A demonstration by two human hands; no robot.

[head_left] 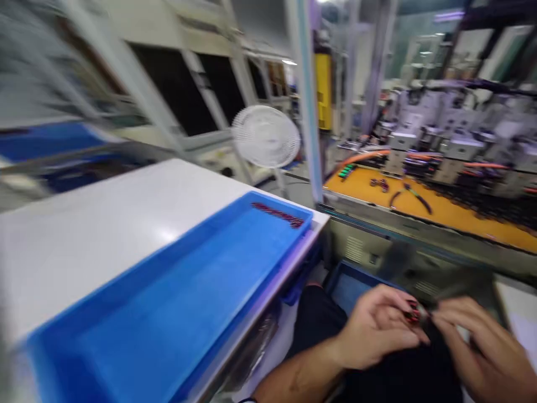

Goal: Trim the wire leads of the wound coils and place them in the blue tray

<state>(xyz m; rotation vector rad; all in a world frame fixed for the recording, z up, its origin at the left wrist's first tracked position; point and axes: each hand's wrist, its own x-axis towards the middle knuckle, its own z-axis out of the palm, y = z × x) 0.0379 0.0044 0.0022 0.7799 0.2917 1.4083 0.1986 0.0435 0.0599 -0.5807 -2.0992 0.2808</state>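
Note:
Above my lap, my left hand (pixel 380 324) is closed with its fingertips round a small round red-and-black part (pixel 413 313). Its exact kind is too blurred to tell. My right hand (pixel 482 336) is just to the right, with fingers bent together and smeared by motion. Its fingertips point at the part's right side, where a pale blurred spot shows; whatever they pinch is too small to make out. A long blue tray (pixel 180 280) lies to the left, with a row of similar dark red parts (pixel 279 215) along its far end.
The tray sits on a white table (pixel 104 224). Below, near my knees, is another blue bin (pixel 356 285). On the right, a machine with an orange-yellow bench (pixel 470 210) carries pliers (pixel 413 196) and a few small parts. A white fan (pixel 266 137) stands behind.

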